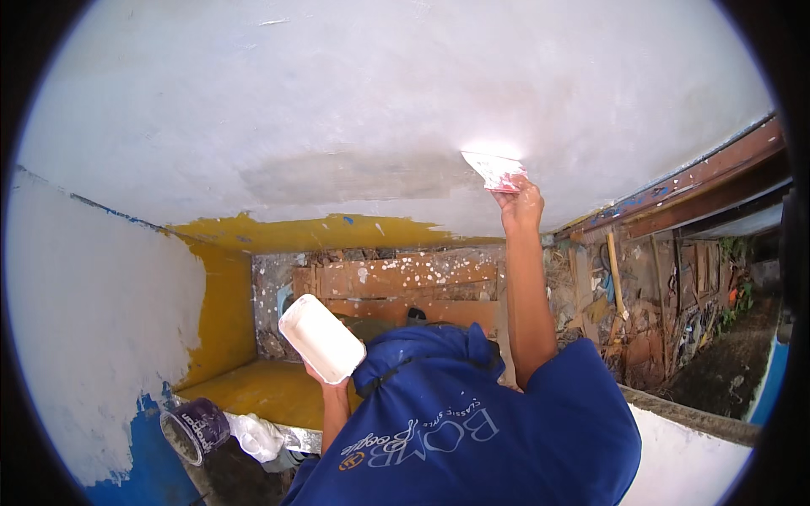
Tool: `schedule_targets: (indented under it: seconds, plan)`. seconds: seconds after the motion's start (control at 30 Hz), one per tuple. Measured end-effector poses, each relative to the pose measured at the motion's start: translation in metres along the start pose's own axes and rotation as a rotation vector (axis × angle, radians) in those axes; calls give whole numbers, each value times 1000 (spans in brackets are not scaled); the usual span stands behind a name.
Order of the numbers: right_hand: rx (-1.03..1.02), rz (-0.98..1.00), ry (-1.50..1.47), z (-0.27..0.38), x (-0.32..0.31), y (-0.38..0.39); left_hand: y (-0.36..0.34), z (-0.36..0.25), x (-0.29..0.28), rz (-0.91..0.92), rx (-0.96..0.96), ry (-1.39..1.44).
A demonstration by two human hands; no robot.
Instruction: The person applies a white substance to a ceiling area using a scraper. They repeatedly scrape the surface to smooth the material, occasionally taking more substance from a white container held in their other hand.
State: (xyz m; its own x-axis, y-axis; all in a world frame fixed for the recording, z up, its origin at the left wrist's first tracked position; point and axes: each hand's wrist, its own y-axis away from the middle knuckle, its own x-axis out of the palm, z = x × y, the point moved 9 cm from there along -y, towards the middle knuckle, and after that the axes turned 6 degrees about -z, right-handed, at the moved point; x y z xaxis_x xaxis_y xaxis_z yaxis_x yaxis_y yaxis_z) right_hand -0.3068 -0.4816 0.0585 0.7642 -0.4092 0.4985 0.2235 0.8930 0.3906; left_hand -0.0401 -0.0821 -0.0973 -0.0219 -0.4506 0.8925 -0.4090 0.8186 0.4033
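Observation:
In my right hand (521,206) is a flat putty spreader (498,171), red under white smears. Its edge meets the pale wall (405,93), at the right end of a greyish, damp-looking patch (346,175). My fingers are closed around the spreader's near end. Lower and to the left, my left hand (332,384) holds up a white rectangular tub (323,337) by its near end. Most of that hand's fingers are hidden beneath the tub, and white material coats the inside.
Mustard-yellow paint (354,232) runs along the wall's lower part and the left corner. A purple bucket (202,424) and a white plastic bag (255,437) are at lower left. Below lie paint-spotted brown boards (405,278). A brown beam (717,177) slants along the right.

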Motion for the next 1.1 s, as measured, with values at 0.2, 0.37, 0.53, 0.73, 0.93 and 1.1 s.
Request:
schedule_targets:
  seconds: [0.2, 0.37, 0.53, 0.73, 0.93, 1.1]
  plan:
    - [-50, -119, 91, -20, -69, -20, 4, 5, 4, -6, -7, 10]
    - [-27, -134, 282, -68, -62, -38, -1, 2, 3, -17, 4, -58]
    - [-67, -54, 52, -37, -14, -9, -1, -1, 6, -18, 19, -43]
    - [-192, -98, -138, 4, -42, 2, -1, 0, 7, 8, 15, -54]
    - [168, -263, 55, -145, -134, -61, 3, 0, -3, -8, 26, -67]
    - [187, -216, 106, -160, -116, -78, 3, -6, -12, -6, 2, -59]
